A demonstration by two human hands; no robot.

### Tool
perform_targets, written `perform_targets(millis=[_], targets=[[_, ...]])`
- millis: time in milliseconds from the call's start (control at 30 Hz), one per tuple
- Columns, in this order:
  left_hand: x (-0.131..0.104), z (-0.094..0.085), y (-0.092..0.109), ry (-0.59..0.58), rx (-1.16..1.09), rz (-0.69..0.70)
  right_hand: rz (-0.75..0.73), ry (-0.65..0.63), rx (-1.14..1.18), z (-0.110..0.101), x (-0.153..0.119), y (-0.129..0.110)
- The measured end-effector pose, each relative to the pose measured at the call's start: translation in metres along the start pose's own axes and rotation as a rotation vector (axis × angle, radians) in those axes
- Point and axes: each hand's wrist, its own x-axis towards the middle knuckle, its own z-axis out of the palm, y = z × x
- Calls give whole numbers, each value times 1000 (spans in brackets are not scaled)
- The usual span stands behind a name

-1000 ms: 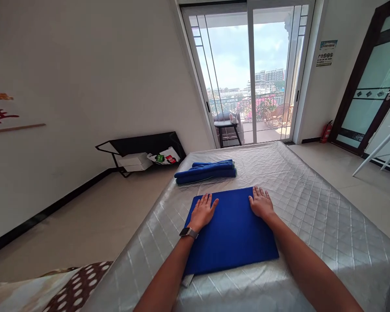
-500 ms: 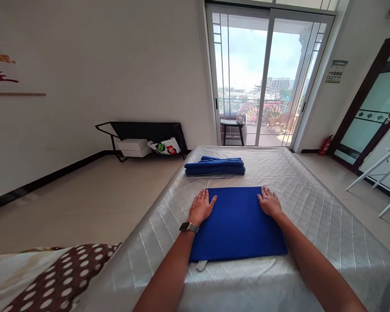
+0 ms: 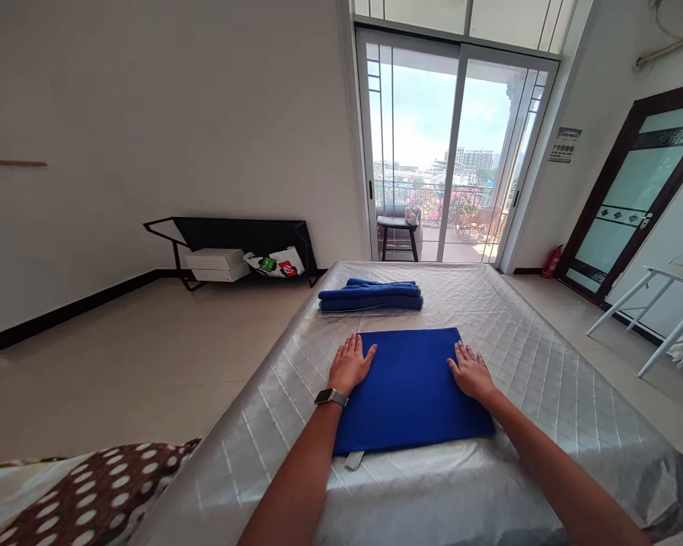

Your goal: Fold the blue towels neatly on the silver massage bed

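A flat, folded blue cloth [image 3: 410, 394] lies in front of me on the quilted silver mattress [image 3: 284, 425], with a small white tag at its near left corner. My left hand [image 3: 350, 364], a watch on its wrist, rests flat over the cloth's left edge with the thumb apart from the fingers. On the opposite side, my right hand [image 3: 471, 370] lies flat along the right edge, fingers stretched forward. Farther back on the mattress sits a stack of folded blue cloths [image 3: 371, 296], touched by neither hand.
A brown polka-dot blanket [image 3: 91, 493] is at the lower left. By the wall stands a black rack [image 3: 239, 231] with white boxes [image 3: 216, 263] and a printed bag. Sliding glass doors [image 3: 455, 152] are ahead. A white table [image 3: 668, 292] and a fire extinguisher [image 3: 553, 262] are at the right.
The camera view has tilted slightly up and turned to the right. My right hand has slid a little toward me along the cloth's right edge; my left hand stays nearly in place.
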Motion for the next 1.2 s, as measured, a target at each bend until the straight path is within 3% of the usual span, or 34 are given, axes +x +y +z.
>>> perform_targets(millis=[200, 400, 533, 667, 767, 833, 900, 1100, 1200], targets=[[-6, -5, 2, 27, 1, -12, -5, 34, 57, 1, -6, -2], [-13, -26, 8, 175, 43, 70, -11, 37, 109, 4, -4, -1], [-27, -27, 53, 105, -9, 246, -11, 33, 146, 6, -3, -2], [-53, -3, 116, -29, 15, 502, -12, 35, 170, 4, -4, -3], [-68, 10, 136, -78, 33, 543, -17, 38, 165, 2, -7, -3], [-74, 10, 129, -100, 37, 520, -21, 33, 164, 0, -8, -4], [-80, 4, 107, -129, 45, 488, -20, 25, 168, -1, -8, -3], [-127, -19, -3, -212, 51, 368, -25, 26, 166, 1, -6, -2], [-155, -30, -43, -183, -107, 329, -31, 56, 159, 4, -6, -2]])
